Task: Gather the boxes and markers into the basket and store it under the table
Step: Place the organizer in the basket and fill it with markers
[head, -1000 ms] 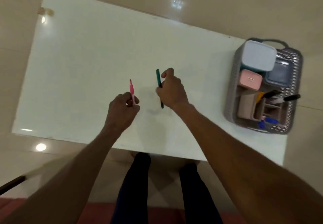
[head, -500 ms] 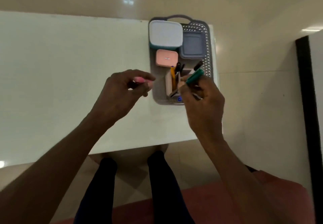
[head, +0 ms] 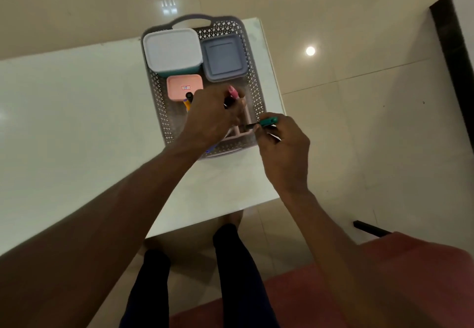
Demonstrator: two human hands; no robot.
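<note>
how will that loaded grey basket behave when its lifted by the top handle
The grey basket probably tilts: its single handle sits at the far end. The boxes crowd that end, so they may slide. Its perforated walls suggest light, slightly flexible plastic.

The small label on the pink box [head: 184, 87] is too blurred to read.

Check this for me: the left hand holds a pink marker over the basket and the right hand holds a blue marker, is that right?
Not quite. In the head view the right hand holds a green marker, not a blue one. The left hand does hold a pink marker over the basket.
</note>
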